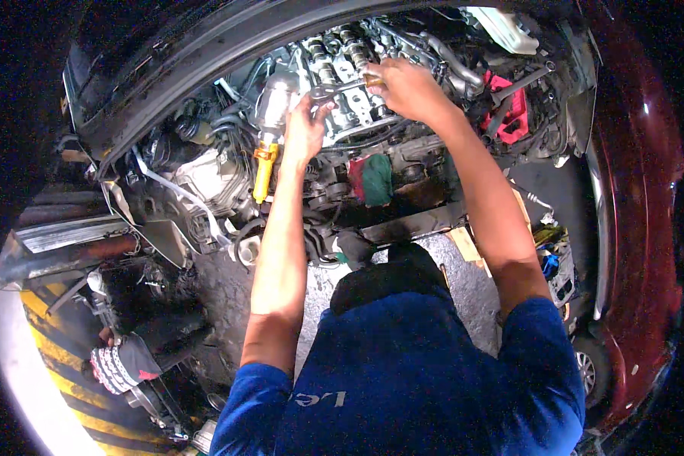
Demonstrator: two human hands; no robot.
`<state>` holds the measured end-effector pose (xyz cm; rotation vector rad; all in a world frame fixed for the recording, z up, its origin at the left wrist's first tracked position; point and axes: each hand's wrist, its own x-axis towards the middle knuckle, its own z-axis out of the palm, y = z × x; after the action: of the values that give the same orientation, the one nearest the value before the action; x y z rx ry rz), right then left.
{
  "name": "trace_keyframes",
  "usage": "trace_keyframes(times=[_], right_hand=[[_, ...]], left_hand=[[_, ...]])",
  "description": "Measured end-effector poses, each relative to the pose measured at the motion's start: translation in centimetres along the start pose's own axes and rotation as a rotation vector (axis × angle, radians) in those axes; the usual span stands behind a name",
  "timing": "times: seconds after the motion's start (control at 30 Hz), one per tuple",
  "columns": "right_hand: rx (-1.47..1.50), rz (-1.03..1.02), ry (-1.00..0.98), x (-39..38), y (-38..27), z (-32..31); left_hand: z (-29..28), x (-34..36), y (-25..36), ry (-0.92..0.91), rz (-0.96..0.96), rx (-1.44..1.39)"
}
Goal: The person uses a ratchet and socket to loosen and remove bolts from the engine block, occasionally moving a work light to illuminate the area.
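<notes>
Over the exposed top of the engine (357,106), both my hands are on a metal wrench-like tool (340,88) lying roughly crosswise. My left hand (305,128) has its fingers closed at the tool's left end. My right hand (403,90) grips the other end, where a brass-coloured piece shows between the fingers. Just left of my left hand rests a work lamp (266,169) with a yellow handle and a clear head. Green and red cloths (376,180) lie below the engine top.
A red tray (517,114) with wrenches sits at the right of the bay. The raised hood (228,34) arches above. Another person (129,357) is low at the lower left, beside yellow-striped flooring. A dark red car (646,251) stands to the right. Cardboard (467,247) lies below.
</notes>
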<state>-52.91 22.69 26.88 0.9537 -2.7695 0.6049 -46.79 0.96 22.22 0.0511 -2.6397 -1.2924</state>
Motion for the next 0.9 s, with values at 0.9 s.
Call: trace_keyframes(times=[0.9], right_hand=[[-0.302, 0.147, 0.066, -2.7, -5.4, 1.9]], left_hand=[[1.6, 1.5, -0.2, 0.041, -0.198, -0.679]])
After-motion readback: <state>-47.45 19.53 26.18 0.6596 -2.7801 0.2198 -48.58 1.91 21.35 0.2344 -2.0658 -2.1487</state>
